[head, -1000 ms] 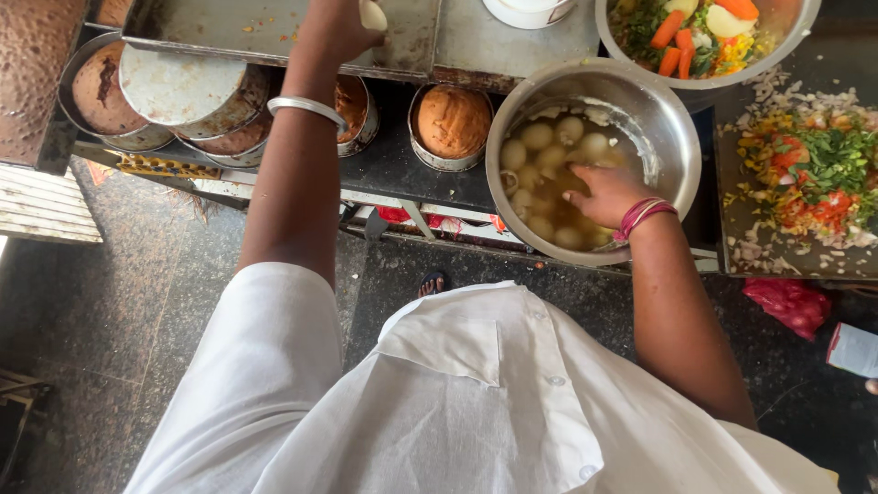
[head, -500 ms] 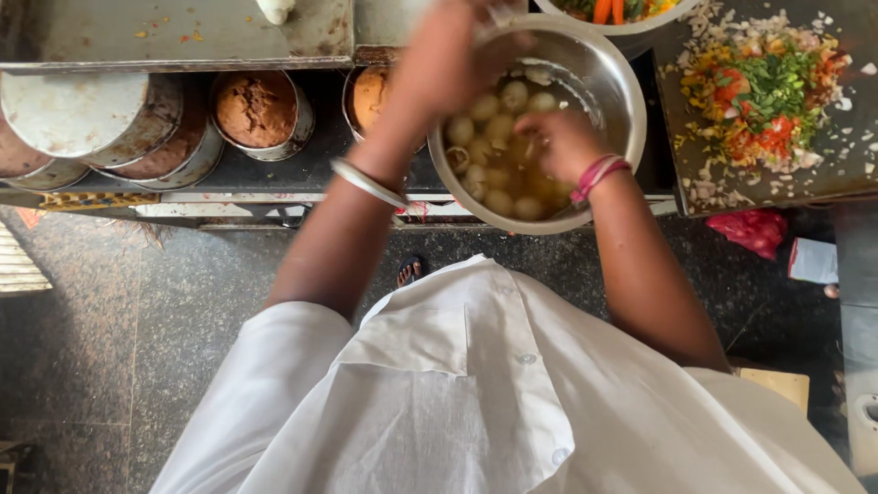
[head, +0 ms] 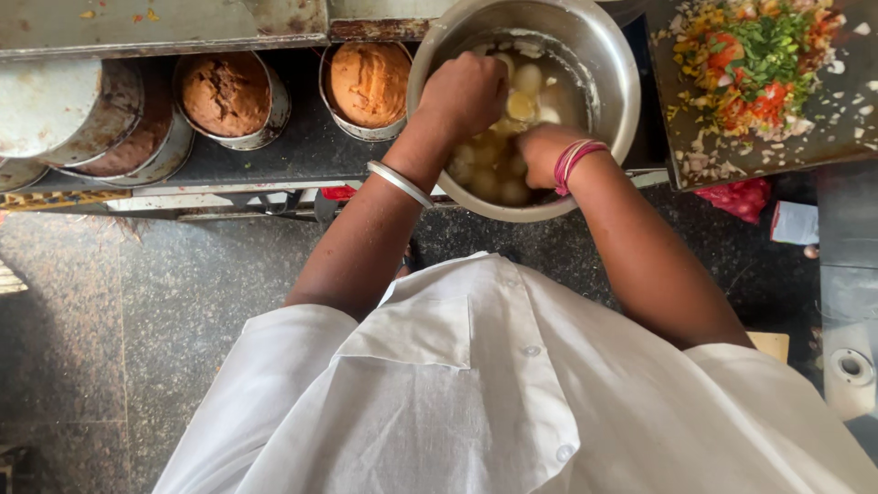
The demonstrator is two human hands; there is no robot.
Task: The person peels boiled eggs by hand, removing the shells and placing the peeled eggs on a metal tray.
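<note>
Both hands are down inside a big shiny steel bowl [head: 604, 82] full of small round pale balls [head: 526, 105] in cloudy water. The left hand [head: 466, 91] is curled into a fist among the balls. The right hand [head: 540, 146] sits just beside it, and I cannot tell what its fingers hold. Two tins of brown paste [head: 370, 82] stand left of the hands. A tray of chopped vegetables [head: 759, 64] is on the right.

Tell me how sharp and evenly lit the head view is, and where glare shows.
Head view: soft even daylight, fairly sharp overall; glare on the steel bowl rim and the flat lid; left hand and right hand slightly soft inside the bowl; white shirt bright, nearly washed out.
</note>
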